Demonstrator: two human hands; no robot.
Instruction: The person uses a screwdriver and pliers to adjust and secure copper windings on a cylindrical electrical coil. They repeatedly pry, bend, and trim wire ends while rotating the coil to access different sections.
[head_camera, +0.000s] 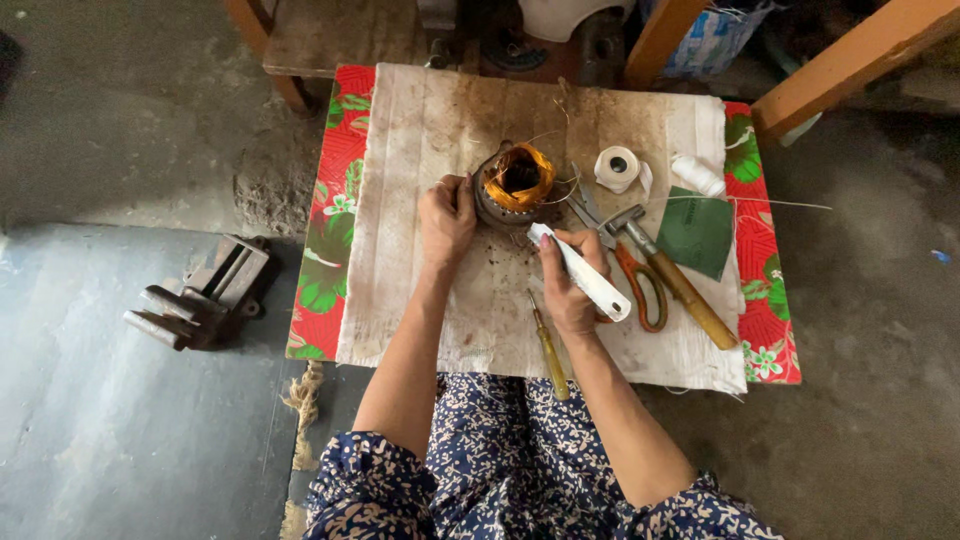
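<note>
Nearest me is my lap in dark floral cloth (500, 470), and both forearms run up from it onto the worktop (420, 300). Just beyond the lap, a yellow-handled screwdriver (549, 345) lies at about 6 o'clock from my right hand (570, 290). That right hand is closed around a flat white stick (580, 272), its tip aimed toward 11 o'clock at the motor stator (515, 185). My left hand (447, 215) curls against the stator's 9 o'clock side, fingers bent and touching its metal rim. The stator, with its orange copper winding, sits mid-worktop on the stained white cloth. At 3 o'clock from my right hand lie orange-handled scissors (635, 280) and a wooden-handled hammer (670, 275). Farther out sit a tape roll (617, 167) and a green sheet (696, 232).
</note>
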